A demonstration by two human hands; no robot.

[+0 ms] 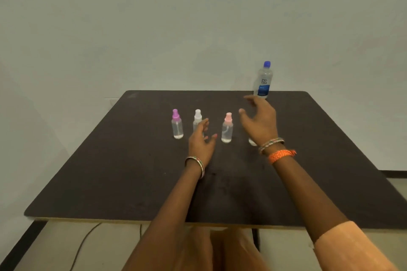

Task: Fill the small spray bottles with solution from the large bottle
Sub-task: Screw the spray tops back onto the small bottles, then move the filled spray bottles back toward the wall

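Dark table [132, 182]; large bottle [263, 79] just beyond right fingers [250, 100]

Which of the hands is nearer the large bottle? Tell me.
Right. The right hand reaches with open fingers just short of the large bottle at the table's far edge. The left hand hovers farther off, in front of the white-capped spray bottle.

Dark brown table [110, 182] against a pale wall [198, 17]; thin cable [81, 246] on the floor below.
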